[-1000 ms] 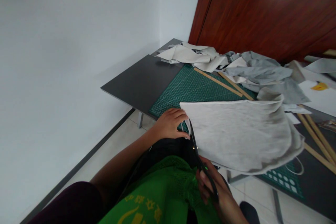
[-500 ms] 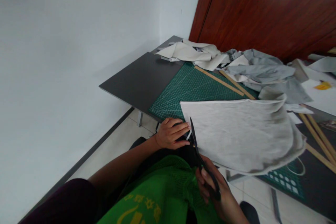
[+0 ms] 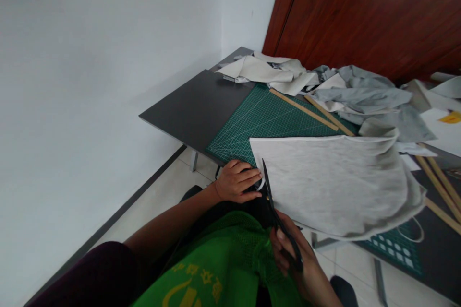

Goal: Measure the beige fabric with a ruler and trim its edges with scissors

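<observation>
My right hand (image 3: 295,249) is wrapped round the handles of black scissors (image 3: 271,199). Their blades point away from me along the left edge of a large light-grey cloth (image 3: 324,177). At that edge my left hand (image 3: 237,182) lies with fingers stretched out and thumb apart, fingertips touching the cloth's border beside the blades. A narrow white strip (image 3: 261,183) curls between the left fingertips and the scissors. Whether the lower blade is under the cloth is hidden. The cloth's near side hangs over the table edge, and its right end is bunched in folds.
A green cutting mat (image 3: 237,124) covers part of the dark table (image 3: 187,105). Wooden strips (image 3: 304,109) lie behind the cloth, more at the right. Crumpled fabric (image 3: 370,88) is heaped along the back, before a reddish-brown wood panel (image 3: 360,14). A white wall (image 3: 108,57) stands left.
The narrow white strip by my left fingertips has become more curved. Both hands and the scissors keep nearly the same place on the cloth; the whole view has shifted slightly.
</observation>
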A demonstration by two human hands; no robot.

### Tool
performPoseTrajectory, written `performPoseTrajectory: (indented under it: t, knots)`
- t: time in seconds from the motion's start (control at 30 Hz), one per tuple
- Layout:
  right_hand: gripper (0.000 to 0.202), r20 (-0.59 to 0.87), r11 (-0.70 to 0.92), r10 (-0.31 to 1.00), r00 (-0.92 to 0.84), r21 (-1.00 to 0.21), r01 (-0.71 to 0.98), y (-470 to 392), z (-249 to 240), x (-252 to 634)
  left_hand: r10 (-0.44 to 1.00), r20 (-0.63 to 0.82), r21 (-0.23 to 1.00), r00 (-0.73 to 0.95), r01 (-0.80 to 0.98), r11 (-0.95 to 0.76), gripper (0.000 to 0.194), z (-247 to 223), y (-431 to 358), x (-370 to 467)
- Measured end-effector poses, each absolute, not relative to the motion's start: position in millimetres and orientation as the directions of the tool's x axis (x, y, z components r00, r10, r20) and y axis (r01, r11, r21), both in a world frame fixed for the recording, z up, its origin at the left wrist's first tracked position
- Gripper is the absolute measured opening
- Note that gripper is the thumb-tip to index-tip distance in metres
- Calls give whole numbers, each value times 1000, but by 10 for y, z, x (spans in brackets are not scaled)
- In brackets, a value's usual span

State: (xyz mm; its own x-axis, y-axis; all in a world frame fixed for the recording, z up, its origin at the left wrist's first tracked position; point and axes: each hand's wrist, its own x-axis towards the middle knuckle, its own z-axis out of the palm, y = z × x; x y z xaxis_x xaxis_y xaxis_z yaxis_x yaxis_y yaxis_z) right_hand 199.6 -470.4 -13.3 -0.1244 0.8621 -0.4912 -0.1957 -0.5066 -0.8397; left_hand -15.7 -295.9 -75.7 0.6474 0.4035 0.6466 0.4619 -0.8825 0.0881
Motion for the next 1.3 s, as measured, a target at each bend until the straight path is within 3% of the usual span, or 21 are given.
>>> performPoseTrajectory:
  t: [0.37,0.6,0.87,1.07,1.3]
  knots:
    - [75,-523,-532,847,-97,-835,-141,-4728,-57,1983,384,674,86,631,449,-889,57,-766,-2951,-146]
    - [77,-523,-527,849,-69,-834,-161,-4750,-67,1958,429,614,121,663,457,-881,61,-772,-2950,-149]
    - [81,-543,-541,839,-39,-826,-156,-4751,-79,1990,377,685,84,623,447,-891,58,-725,-2957,-142]
    - [86,-547,-547,836,-35,-828,-122,-4742,-17,1976,409,640,110,650,449,-887,60,-733,-2953,-138]
    - [92,-554,-558,829,-73,-827,-72,-4742,-65,2000,333,722,44,607,439,-897,59,-726,-2950,-135]
